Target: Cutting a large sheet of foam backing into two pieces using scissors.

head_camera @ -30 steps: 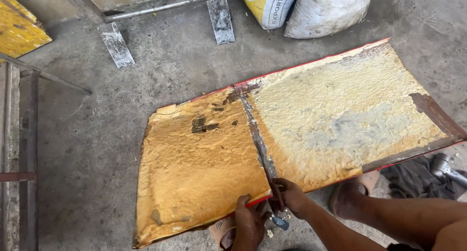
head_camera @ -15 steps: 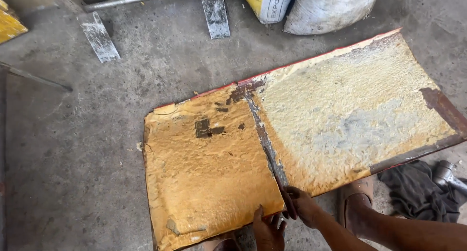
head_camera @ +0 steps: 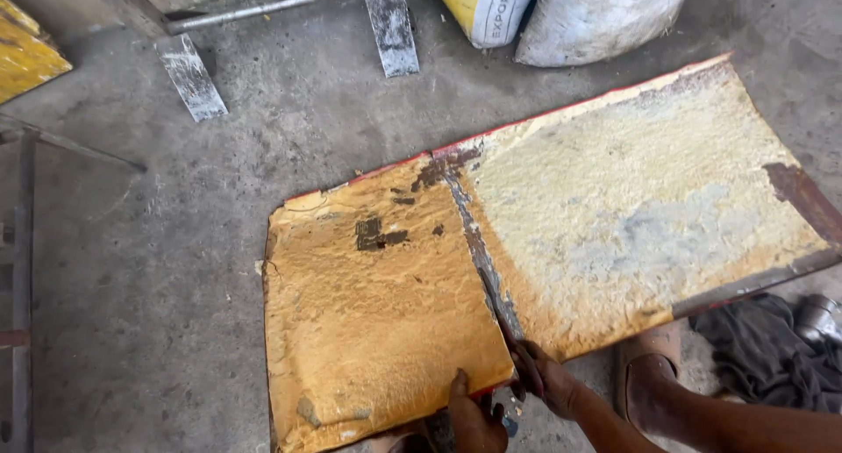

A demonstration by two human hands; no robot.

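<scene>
A flat metal panel (head_camera: 614, 216) lies on the concrete floor, coated with rough yellow foam residue. Its left half (head_camera: 377, 330) is deeper orange, and a red rim shows along the far edge. A dark grey seam (head_camera: 478, 256) runs from the far edge to the near edge between the halves. My left hand (head_camera: 474, 418) grips the near edge of the orange half, thumb on top. My right hand (head_camera: 545, 381) is closed at the near end of the seam, on a dark tool that is mostly hidden. A small bluish part (head_camera: 510, 427) shows between my hands.
My sandalled foot (head_camera: 647, 385) rests by the panel's near edge, beside a dark cloth (head_camera: 759, 356) and a metal object (head_camera: 820, 317). Two sacks (head_camera: 561, 14) lie beyond the panel. Metal frame legs (head_camera: 390, 28) stand at the back. A yellow board (head_camera: 26, 54) and a bar (head_camera: 22, 286) are at left.
The view has shifted a little, so the panel sits further right and lower in frame. Both hands stay at the near end of the seam.
</scene>
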